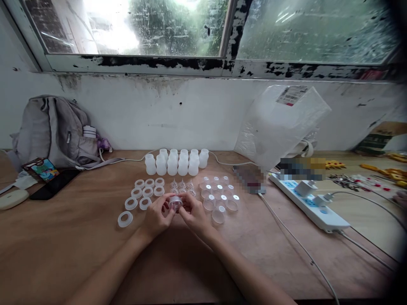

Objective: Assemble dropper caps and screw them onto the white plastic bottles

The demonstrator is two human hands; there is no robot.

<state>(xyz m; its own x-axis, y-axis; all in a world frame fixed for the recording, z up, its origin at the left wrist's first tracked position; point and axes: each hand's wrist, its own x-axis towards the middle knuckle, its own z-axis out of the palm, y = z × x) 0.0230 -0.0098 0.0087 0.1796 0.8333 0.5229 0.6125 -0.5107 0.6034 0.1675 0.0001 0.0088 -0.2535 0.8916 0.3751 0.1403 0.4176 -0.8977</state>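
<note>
Both my left hand (160, 215) and my right hand (194, 215) are closed around one small clear round plastic part (175, 203), fingertips on its two sides, above the table's middle. Left of my hands lie several translucent rings (131, 203) in loose rows. Just beyond my fingers stand several clear pointed nipple-like pieces (182, 185), partly hidden by my hands. To the right sit several clear domed caps (218, 214). Behind all these, several white frosted bottles (172, 165) stand upright in rows.
A grey backpack (54, 131), a black phone (55, 184) and a round pale case (13, 199) are at the left. On the right are a plastic bag (280, 123), a white power strip (311, 205), a charging device (249, 178) and cables. Yellow pieces (381, 171) lie farther right.
</note>
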